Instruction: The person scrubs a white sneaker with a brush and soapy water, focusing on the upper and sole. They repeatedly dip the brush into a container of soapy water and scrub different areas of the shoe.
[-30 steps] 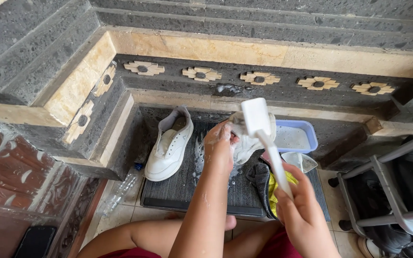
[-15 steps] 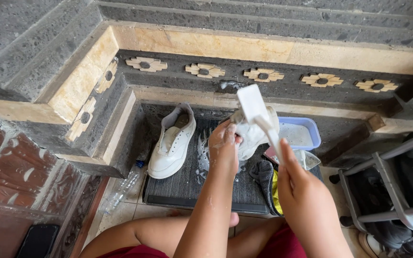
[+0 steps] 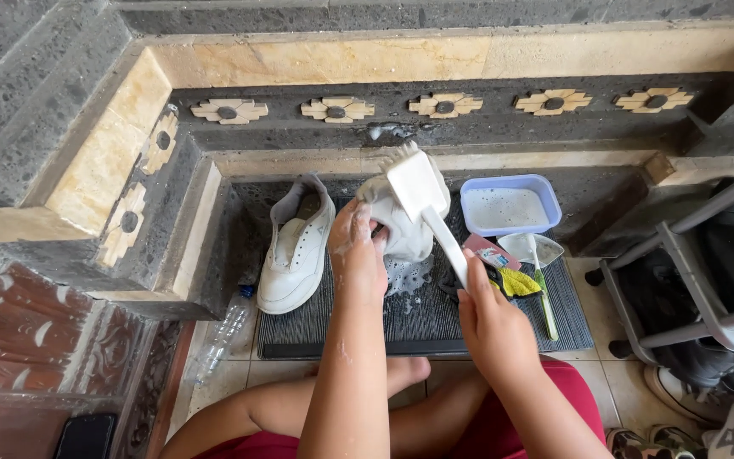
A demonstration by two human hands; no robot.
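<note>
My left hand [image 3: 357, 248] grips a soapy white shoe [image 3: 403, 228] and holds it up over a dark ribbed mat [image 3: 422, 316]. My right hand [image 3: 490, 319] is closed around the handle of a white scrub brush [image 3: 425, 200], whose head presses against the held shoe. Foam lies on the mat under the shoe. A second white shoe [image 3: 295, 246] rests on its sole at the mat's left side, untouched.
A blue tub of soapy water [image 3: 510, 204] stands at the back right of the mat. Beside it lie a small clear dish [image 3: 530, 248], a yellow-green rag [image 3: 518, 282] and a packet. A plastic bottle [image 3: 221, 333] lies left. A metal rack [image 3: 690, 280] stands right.
The brush head has come down from above onto the shoe. The view has moved closer to the hands.
</note>
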